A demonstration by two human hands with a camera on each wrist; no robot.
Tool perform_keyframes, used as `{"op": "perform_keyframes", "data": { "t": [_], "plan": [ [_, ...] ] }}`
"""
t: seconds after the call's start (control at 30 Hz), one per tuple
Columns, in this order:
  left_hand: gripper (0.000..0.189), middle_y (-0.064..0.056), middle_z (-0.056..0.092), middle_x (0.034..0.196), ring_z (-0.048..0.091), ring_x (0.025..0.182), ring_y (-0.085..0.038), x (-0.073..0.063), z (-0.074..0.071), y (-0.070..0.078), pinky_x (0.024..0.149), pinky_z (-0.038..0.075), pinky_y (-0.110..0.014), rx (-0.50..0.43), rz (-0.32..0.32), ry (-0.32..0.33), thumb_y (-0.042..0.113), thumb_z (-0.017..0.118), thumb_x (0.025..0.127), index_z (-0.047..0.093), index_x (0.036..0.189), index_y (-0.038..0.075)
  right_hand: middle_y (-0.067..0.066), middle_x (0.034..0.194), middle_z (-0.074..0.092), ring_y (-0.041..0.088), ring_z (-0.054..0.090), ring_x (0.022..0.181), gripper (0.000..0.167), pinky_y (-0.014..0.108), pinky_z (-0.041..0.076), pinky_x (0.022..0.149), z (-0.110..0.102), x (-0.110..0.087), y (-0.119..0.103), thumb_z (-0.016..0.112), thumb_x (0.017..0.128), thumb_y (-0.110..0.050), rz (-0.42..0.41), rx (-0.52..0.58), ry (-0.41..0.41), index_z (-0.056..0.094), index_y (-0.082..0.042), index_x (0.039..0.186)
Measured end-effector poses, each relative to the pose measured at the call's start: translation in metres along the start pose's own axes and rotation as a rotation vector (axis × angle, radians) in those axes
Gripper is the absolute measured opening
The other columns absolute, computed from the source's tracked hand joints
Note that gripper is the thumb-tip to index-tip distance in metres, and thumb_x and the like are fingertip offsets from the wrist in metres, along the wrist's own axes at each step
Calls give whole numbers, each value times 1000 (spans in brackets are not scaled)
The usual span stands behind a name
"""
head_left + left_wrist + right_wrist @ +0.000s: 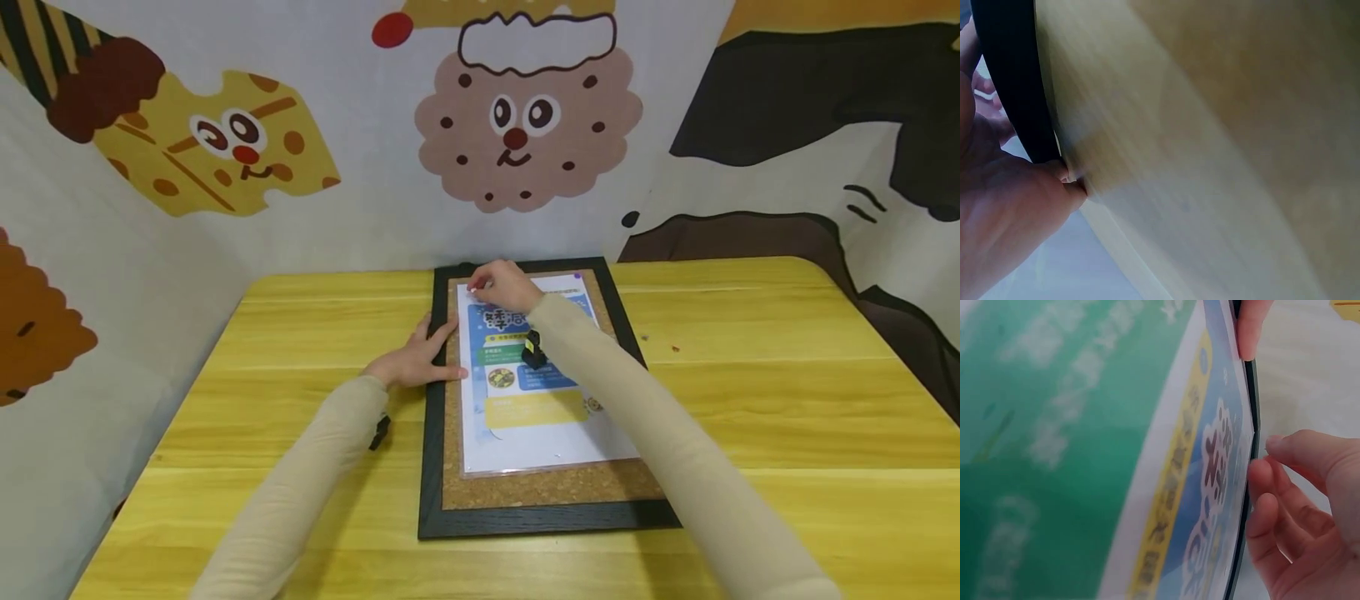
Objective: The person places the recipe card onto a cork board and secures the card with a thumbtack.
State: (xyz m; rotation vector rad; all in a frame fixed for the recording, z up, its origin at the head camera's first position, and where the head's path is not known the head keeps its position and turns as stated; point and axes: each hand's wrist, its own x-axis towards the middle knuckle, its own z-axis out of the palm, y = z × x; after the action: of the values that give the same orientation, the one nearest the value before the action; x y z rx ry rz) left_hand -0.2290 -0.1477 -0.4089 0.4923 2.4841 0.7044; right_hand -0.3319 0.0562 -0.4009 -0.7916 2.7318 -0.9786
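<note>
Pinching a small pale object point(473, 291), too tiny to identify, the right hand point(507, 286) has its fingers bent together over the upper left corner of a printed poster point(540, 410). The poster lies beneath those fingers and extends from them toward the person, on a cork board point(540, 489) with a black frame point(525, 521). Nearer the person than the right fingers, the left hand point(408, 362) is released, its fingers spread across the frame's left side and its thumb touching the poster's left edge. A purple pin-like piece point(577, 276) sits right of the right fingers, at the poster's other top corner. Under both hands' fingers is a yellow wood-grain counter point(225, 417); beyond them rises a cartoon-printed wall covering point(360, 225).
</note>
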Motion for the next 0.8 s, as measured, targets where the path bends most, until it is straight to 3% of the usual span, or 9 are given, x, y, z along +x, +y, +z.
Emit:
{"op": "perform_keyframes", "data": {
  "t": [0.5, 0.8],
  "plan": [
    [92, -27, -18, 154, -2, 142, -46, -2, -1, 4, 109, 16, -61, 3, -8, 17, 45, 61, 93, 3, 157, 16, 10, 106, 69, 22, 61, 97, 16, 34, 46, 88, 10, 14, -11, 64, 93, -6, -23, -5, 22, 73, -3, 106],
    [93, -27, -18, 155, -3, 142, -46, -2, 0, 4, 109, 15, -61, 2, -14, 19, 46, 62, 92, 2, 157, 17, 8, 107, 69, 21, 60, 100, 16, 35, 45, 89, 14, 20, -5, 65, 93, -7, 28, 20, 37, 75, -6, 105]
  ]
}}
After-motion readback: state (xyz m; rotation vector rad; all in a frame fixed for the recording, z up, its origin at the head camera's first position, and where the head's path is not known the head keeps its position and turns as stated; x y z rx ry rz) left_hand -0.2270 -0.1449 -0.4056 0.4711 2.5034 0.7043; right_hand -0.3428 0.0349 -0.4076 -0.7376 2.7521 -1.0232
